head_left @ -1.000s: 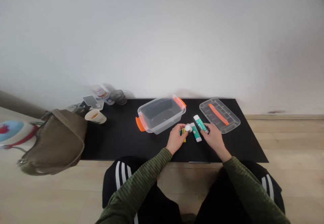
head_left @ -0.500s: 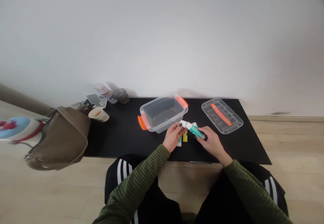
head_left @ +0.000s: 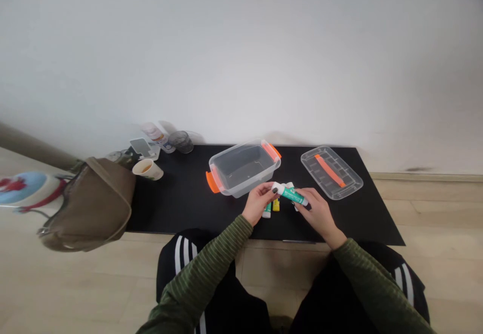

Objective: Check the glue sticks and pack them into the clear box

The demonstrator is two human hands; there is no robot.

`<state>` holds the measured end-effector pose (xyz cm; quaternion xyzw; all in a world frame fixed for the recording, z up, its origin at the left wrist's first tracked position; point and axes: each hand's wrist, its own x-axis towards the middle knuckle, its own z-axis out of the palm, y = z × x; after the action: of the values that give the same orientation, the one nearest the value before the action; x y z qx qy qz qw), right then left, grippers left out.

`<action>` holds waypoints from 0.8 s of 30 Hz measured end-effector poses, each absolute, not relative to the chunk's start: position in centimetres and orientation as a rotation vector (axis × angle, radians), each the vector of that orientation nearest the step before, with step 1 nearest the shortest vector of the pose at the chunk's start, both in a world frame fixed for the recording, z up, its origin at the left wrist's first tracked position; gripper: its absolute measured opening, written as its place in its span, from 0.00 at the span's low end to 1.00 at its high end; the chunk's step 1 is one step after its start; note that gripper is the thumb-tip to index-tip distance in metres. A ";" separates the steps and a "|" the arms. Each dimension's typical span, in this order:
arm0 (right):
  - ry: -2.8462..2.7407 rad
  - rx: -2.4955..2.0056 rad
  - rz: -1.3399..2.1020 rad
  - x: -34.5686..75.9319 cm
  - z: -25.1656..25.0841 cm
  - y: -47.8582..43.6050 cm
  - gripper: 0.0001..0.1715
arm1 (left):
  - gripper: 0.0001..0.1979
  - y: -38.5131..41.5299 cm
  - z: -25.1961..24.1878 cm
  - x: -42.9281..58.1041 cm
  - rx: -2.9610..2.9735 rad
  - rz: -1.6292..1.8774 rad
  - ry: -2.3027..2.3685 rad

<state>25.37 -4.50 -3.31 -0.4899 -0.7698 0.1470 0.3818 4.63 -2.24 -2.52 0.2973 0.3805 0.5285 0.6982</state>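
My right hand is closed around the lower end of a green and white glue stick. At its white cap end, the fingers of my left hand pinch the same stick. Beneath and between my hands, a second green and white stick and a yellow one lie on the black table, partly hidden. Just behind my hands is a clear plastic box with orange latches. Nothing shows inside it.
The clear lid with an orange handle lies at the right. At the left are a paper cup, a dark glass, a bottle, a white holder and a brown bag. A pale wall rises behind.
The cap end, earlier apart from the glue stick or tilted on it, is now in line with its body. My left fingers have shifted slightly right with it.
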 end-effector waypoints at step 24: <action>-1.656 -1.282 1.008 25.1 -3.8 -5.0 0.21 | 0.19 -2.7 -2.2 3.9 0.791 1.098 0.888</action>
<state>25.11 -4.99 -3.78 -0.5061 -0.6539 0.3980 0.3974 3.89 -2.70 -2.23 0.3535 0.3972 0.4912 0.6899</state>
